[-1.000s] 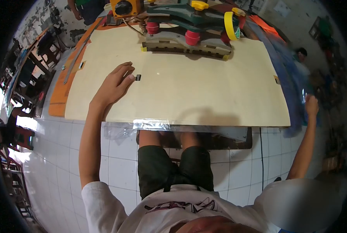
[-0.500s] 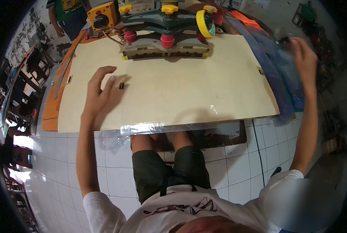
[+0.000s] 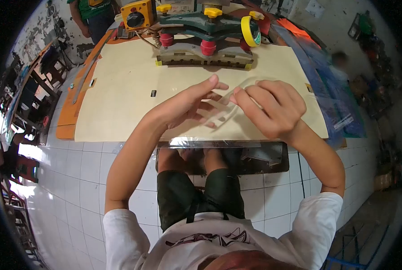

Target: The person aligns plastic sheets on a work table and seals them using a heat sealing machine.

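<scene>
A thin, clear plastic piece (image 3: 228,116) hangs above the cream board (image 3: 120,108), blurred at its edges. My right hand (image 3: 275,108) pinches its upper end between thumb and fingers. My left hand (image 3: 192,104) is open beside the plastic, its fingers spread and partly behind it; whether they touch it is unclear. On the board, left of my left hand, lies a small dark piece (image 3: 153,93). Beyond both hands is a green and grey machine (image 3: 201,27) with red and yellow knobs and a roll of yellow tape (image 3: 250,31) on its right side.
An orange box with a black dial (image 3: 135,15) is at the back left. A metal ruler (image 3: 86,74) lies along the left edge. Blue plastic sheets (image 3: 327,85) cover the right side. A person (image 3: 93,15) stands at the back left.
My right hand has come from the far right to over the board, bringing the clear plastic. My left hand has moved rightward toward it. The view has shifted slightly.
</scene>
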`<state>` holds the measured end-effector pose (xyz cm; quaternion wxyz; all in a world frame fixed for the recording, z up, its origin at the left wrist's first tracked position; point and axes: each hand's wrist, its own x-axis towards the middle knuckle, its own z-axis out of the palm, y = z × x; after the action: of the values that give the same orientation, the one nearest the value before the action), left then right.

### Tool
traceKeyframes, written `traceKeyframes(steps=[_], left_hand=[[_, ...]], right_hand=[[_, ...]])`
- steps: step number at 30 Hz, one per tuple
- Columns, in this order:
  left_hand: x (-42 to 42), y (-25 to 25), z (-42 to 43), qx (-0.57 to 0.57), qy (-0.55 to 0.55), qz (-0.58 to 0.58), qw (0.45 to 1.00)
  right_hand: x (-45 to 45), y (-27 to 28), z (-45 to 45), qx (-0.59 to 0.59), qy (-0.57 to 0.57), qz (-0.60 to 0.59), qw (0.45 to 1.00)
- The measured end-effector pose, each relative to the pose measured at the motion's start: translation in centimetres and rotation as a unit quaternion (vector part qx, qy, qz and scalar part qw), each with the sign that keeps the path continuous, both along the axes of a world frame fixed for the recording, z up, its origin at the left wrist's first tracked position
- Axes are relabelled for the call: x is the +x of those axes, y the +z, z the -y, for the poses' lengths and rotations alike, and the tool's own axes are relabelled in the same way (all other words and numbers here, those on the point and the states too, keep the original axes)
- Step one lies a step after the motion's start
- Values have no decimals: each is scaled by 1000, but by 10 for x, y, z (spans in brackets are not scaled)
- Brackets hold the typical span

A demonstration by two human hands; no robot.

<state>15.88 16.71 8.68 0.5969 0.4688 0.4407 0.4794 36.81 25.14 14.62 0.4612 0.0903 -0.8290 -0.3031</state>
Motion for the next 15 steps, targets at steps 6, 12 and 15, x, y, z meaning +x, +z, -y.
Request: traceKeyframes(steps=[6,12,15], left_hand=[[0,-1,20,-185,-99,184,960],[7,21,26,19,69,108,992],[0,42,37,105,63,-134,983]], right_hand=[[14,-4,2,71,18,-6,997],[9,-6,22,-79,49,62,994],[4,2,19,-245,29,24,969]])
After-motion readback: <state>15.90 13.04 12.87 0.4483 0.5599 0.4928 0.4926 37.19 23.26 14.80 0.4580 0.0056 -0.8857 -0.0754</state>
